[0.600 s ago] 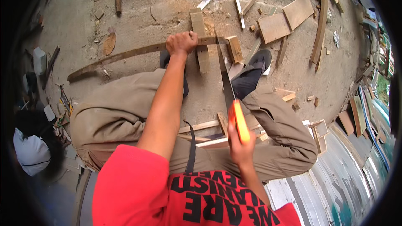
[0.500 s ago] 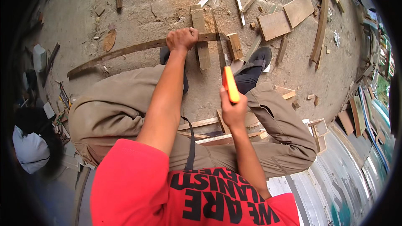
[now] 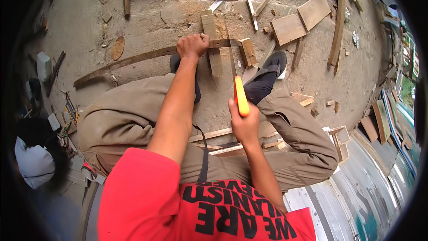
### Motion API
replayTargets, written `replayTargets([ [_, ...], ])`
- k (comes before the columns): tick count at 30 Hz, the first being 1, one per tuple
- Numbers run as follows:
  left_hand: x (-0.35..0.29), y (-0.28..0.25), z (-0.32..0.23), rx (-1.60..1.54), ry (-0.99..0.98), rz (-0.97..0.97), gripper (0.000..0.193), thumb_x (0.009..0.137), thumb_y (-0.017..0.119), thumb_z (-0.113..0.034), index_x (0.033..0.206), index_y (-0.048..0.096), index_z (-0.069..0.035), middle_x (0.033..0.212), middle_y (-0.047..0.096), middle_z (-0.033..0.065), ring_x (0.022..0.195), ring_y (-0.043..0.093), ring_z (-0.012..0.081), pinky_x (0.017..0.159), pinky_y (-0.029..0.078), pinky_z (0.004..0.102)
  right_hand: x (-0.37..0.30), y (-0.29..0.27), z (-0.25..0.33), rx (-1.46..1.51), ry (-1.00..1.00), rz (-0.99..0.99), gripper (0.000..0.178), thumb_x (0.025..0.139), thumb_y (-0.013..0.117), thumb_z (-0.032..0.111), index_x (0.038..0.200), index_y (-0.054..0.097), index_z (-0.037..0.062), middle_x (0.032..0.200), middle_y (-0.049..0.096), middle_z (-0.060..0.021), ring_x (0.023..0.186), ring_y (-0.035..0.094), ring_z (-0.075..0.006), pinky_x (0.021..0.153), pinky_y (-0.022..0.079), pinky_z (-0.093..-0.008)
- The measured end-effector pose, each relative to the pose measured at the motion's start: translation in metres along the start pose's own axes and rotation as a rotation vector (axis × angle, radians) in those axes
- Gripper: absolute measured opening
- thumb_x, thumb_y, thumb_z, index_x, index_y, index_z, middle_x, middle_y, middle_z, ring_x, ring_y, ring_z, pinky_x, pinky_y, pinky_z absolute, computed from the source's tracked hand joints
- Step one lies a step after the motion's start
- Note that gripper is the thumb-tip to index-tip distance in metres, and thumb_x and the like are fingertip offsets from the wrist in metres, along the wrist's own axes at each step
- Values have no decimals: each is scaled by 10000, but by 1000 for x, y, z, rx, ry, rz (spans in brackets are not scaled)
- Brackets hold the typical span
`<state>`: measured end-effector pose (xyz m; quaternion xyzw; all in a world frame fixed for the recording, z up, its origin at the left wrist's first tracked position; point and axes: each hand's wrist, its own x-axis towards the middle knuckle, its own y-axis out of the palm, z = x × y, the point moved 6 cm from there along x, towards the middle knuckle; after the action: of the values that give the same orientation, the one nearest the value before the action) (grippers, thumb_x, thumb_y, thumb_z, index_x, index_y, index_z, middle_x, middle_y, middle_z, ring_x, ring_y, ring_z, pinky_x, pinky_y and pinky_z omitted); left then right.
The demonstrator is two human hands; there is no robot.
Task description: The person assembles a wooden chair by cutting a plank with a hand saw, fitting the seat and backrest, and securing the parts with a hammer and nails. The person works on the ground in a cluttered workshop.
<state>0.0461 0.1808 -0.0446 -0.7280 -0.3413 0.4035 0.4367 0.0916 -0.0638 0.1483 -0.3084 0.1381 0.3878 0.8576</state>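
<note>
A long, narrow wooden strip [image 3: 129, 62] runs from the left across two supports: an upright-lying wooden block [image 3: 215, 62] and a shorter wooden block [image 3: 248, 52] near its right end. My left hand [image 3: 193, 45] is closed over the strip, just left of the larger block. My right hand [image 3: 245, 124] grips the orange handle of a handsaw [image 3: 241, 96]. Its thin blade crosses the strip between the two blocks and points away from me. How deep the blade sits in the wood I cannot tell.
My shoe [image 3: 273, 64] is beside the shorter block. Flat boards [image 3: 290, 27] and a long batten [image 3: 337, 31] lie on the ground at the right. Offcuts and pale strips [image 3: 252, 13] are scattered farther off. A wooden frame [image 3: 223, 150] lies by my legs.
My right hand has drawn the handsaw back toward me and slightly left. My left hand stays on the strip in nearly the same place.
</note>
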Motion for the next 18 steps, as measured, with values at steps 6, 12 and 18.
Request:
replayTargets([
  [6, -2, 3, -3, 1, -3, -10, 467, 874, 444, -391, 791, 770, -67, 774, 702, 210, 724, 698, 381, 739, 543, 454, -84, -61, 8, 87, 123, 16, 261, 943, 655, 160, 745, 606, -3, 567, 486, 12, 547, 434, -71, 504, 367, -296],
  [12, 1, 3, 0, 32, -3, -49, 451, 882, 448, -385, 774, 769, -87, 770, 709, 181, 717, 701, 353, 728, 529, 446, 20, 10, 2, -26, -24, -21, 376, 933, 670, 202, 666, 501, -3, 531, 416, -65, 514, 332, -123, 480, 317, -344],
  [18, -2, 5, -2, -5, 5, -16, 456, 880, 446, -386, 763, 768, -85, 756, 707, 185, 701, 702, 342, 721, 523, 424, -77, -52, 23, 51, 163, 32, 259, 943, 652, 122, 737, 582, -21, 572, 476, -11, 554, 422, -71, 504, 359, -301],
])
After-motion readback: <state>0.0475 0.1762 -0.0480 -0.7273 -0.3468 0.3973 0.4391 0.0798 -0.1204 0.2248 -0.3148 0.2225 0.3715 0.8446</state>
